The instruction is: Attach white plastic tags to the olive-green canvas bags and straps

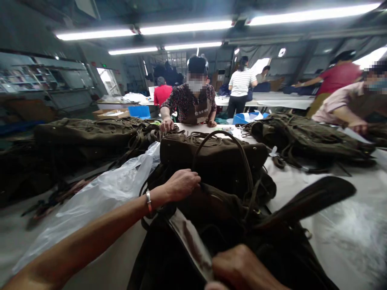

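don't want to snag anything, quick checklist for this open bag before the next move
1. Left hand gripping the bag: ok, closed at its upper edge.
2. Right hand at the opening: ok, by the pale lining.
3. Opening parted: ok, lining shows.
4. Plastic clear of the opening: ok, lies left of it.
5. Flap folded in: not ok, sticks out right.
6. Inside emptied: cannot tell, too dark.
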The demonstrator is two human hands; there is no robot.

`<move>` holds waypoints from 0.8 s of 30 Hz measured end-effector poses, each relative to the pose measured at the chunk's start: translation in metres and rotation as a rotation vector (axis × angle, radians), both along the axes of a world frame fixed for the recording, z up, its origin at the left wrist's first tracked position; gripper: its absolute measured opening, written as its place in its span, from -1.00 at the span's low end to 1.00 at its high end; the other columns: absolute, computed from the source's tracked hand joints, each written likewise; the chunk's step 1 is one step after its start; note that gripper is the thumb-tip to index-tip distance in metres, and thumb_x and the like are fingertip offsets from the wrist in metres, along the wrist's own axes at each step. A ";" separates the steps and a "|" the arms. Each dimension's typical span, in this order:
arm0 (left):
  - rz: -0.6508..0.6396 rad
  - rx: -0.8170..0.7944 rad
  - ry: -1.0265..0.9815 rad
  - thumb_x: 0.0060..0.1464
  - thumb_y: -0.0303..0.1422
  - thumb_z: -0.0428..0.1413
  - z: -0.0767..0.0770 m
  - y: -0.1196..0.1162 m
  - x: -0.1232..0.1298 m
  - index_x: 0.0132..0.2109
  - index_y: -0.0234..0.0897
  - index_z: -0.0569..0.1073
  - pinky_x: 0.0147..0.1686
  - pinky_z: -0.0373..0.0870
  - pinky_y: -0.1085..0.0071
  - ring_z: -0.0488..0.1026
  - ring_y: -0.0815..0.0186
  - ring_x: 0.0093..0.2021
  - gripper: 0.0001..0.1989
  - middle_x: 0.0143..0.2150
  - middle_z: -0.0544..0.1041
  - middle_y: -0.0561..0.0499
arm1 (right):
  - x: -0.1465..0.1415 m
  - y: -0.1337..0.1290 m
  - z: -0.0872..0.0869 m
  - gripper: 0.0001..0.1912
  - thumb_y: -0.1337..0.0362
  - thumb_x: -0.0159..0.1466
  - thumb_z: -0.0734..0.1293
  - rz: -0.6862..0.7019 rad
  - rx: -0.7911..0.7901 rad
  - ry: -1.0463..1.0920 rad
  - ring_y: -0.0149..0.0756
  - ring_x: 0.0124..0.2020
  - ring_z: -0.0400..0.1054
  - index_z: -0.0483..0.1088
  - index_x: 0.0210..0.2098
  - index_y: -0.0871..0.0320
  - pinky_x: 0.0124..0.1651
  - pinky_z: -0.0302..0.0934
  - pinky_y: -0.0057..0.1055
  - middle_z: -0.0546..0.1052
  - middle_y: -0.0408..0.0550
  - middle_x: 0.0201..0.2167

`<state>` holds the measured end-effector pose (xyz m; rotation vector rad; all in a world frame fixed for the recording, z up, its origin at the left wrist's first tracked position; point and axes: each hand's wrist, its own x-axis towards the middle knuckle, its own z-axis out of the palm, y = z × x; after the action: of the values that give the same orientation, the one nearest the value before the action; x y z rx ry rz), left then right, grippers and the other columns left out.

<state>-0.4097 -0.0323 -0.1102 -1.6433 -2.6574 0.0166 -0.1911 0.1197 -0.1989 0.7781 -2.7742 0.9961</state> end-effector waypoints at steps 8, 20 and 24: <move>0.159 0.145 -0.328 0.38 -0.17 -0.17 0.013 0.006 0.039 -0.37 -0.30 0.39 -0.48 0.19 0.48 0.31 0.37 -0.49 -0.56 -0.50 0.38 0.08 | -0.050 0.022 0.011 -0.78 0.37 0.40 0.17 -0.440 0.151 0.309 -0.12 -0.25 0.47 0.40 -0.05 0.21 -0.23 0.27 -0.28 0.57 0.06 -0.23; 0.221 0.198 -0.154 0.30 -0.43 -0.03 -0.010 0.007 0.054 -0.09 -0.34 0.43 0.02 0.37 0.17 0.46 0.13 -0.07 -0.84 -0.09 0.49 -0.14 | -0.062 0.015 0.014 -0.82 0.44 0.38 0.19 -0.369 0.287 0.122 -0.19 -0.23 0.42 0.43 -0.21 0.18 -0.15 0.09 -0.32 0.57 0.01 -0.27; -0.042 0.215 0.108 0.22 -0.51 0.11 -0.010 -0.019 0.082 0.09 -0.28 0.35 0.27 0.20 0.07 0.29 0.06 0.23 -0.70 0.19 0.39 -0.15 | -0.069 0.022 0.021 -0.72 0.20 0.44 0.19 -0.363 0.192 0.027 -0.29 -0.41 0.36 0.43 -0.30 0.17 -0.35 -0.05 -0.38 0.54 -0.05 -0.43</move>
<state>-0.3275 -0.0517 -0.1202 -1.5826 -2.4474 -0.1698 -0.2600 0.1421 -0.1784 0.2804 -2.8698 0.6564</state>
